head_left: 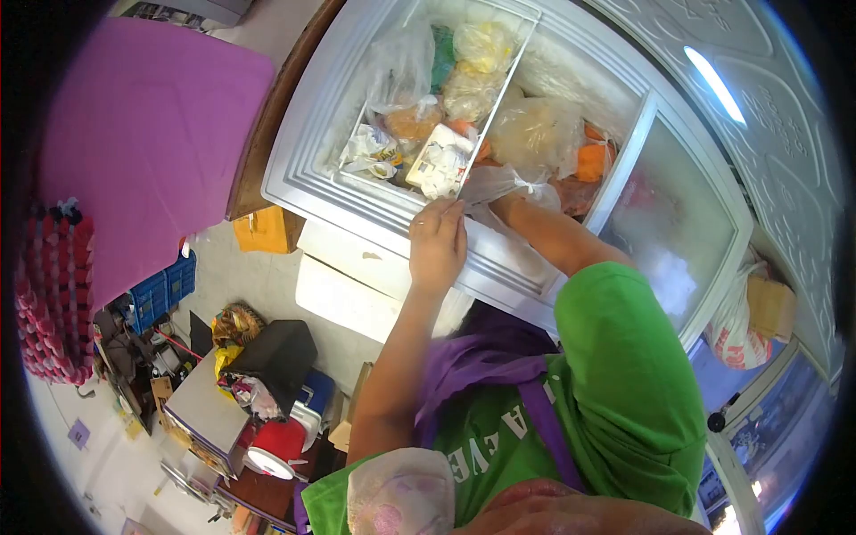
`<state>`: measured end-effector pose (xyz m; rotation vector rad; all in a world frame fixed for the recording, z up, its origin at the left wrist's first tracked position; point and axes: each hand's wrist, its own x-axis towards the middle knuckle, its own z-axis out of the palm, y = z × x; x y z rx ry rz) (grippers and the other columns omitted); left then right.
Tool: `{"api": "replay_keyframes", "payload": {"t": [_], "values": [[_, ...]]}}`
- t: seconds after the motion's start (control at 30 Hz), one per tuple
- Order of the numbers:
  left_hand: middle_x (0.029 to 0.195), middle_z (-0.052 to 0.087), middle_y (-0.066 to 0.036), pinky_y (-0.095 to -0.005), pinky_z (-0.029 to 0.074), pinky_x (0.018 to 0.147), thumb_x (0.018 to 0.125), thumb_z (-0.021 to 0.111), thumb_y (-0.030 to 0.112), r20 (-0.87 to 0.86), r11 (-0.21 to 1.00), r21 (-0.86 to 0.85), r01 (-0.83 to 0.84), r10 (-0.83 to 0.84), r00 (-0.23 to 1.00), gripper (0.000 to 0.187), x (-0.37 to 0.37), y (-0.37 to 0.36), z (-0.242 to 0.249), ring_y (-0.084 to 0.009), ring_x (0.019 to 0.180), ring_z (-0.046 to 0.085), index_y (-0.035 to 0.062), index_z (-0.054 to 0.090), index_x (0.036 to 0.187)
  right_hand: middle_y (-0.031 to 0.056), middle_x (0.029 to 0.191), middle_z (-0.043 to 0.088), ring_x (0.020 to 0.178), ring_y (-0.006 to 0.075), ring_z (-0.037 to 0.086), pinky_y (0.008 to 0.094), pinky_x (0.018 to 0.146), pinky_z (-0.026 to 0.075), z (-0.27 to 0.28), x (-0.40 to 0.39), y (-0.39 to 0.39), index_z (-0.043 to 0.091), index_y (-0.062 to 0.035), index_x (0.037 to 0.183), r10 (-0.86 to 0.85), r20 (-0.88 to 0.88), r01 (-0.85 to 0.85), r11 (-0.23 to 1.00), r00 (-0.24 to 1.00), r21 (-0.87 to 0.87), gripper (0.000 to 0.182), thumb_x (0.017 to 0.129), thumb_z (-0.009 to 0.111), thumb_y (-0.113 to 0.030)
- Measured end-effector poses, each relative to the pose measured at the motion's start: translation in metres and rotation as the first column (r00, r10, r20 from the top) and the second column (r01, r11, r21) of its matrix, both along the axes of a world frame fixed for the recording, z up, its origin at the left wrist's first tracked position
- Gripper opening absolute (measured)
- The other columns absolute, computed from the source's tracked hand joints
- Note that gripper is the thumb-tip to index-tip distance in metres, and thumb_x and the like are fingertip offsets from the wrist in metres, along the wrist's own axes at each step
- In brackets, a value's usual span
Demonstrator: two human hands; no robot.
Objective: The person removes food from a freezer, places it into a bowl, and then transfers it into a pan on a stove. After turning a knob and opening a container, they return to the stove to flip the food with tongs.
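Observation:
A white chest freezer (348,214) stands open in front of me, with bagged food inside. My left hand (437,239) lies at its near rim, fingers bent over the inner edge beside the corner of a white wire basket (379,185). My right hand (510,210) reaches down into the freezer. Its fingers are hidden among the contents, beside a knotted clear plastic bag (499,183). In the basket are a white package (441,159), a printed white bag (373,150) and yellowish bags (481,49). A large clear bag (535,129) and an orange package (590,163) lie right of the basket.
A frosted glass lid (664,223) covers the freezer's right part. At left is a pink-purple surface (152,143). Behind me to the left are a black box (276,366), a blue crate (165,290) and a red and white container (276,446).

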<state>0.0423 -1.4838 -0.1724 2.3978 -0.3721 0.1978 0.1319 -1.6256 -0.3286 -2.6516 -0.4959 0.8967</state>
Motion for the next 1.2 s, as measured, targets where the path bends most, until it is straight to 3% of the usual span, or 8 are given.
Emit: {"api": "replay_keyframes", "payload": {"t": [0.23,0.57,0.83,1.2], "values": [[0.105,0.055,-0.012,-0.0413,0.04,0.084,0.076,0.06,0.005,-0.006,1.0,0.002,0.007,-0.007,1.0,0.029,-0.001,0.001,-0.003,-0.0301,0.098,0.053,0.0054,0.057,0.105,0.0219,0.11,0.053,0.104,0.0332,0.051,0.0363,0.087,0.04,-0.002,-0.03,-0.015,0.046,0.0007,0.114,0.064,-0.118,-0.072,0.995,0.991,-0.067,0.056,0.071,0.06,-0.032],[0.106,0.055,-0.01,-0.0413,0.04,0.086,0.075,0.06,0.005,-0.061,1.0,-0.001,0.013,-0.013,0.998,0.029,-0.002,0.001,-0.005,-0.029,0.101,0.052,0.0063,0.057,0.104,0.0236,0.113,0.051,0.107,0.0344,0.048,0.0363,0.09,0.038,0.024,-0.009,-0.07,0.041,0.0018,0.118,0.086,-0.287,-0.099,0.995,0.954,-0.03,0.064,0.071,0.06,-0.037],[0.105,0.055,-0.01,-0.0405,0.04,0.086,0.076,0.059,0.004,-0.03,0.998,0.056,0.011,-0.01,1.0,0.028,0.0,-0.003,-0.005,-0.0285,0.101,0.053,0.0063,0.057,0.104,0.0251,0.116,0.048,0.111,0.0354,0.045,0.0362,0.092,0.036,0.02,-0.022,-0.077,0.037,0.0027,0.121,0.088,-0.291,-0.108,0.993,0.953,-0.054,0.07,0.071,0.06,-0.04],[0.107,0.054,-0.012,-0.0396,0.04,0.084,0.076,0.057,0.0,-0.017,0.999,0.039,0.005,-0.004,1.0,0.027,0.0,-0.003,-0.005,-0.0305,0.098,0.052,0.0043,0.056,0.103,0.027,0.12,0.045,0.115,0.0367,0.042,0.0361,0.096,0.033,0.009,-0.032,-0.028,0.032,0.0039,0.126,0.169,-0.282,-0.195,0.979,0.944,-0.066,0.079,0.071,0.059,-0.045]]}}
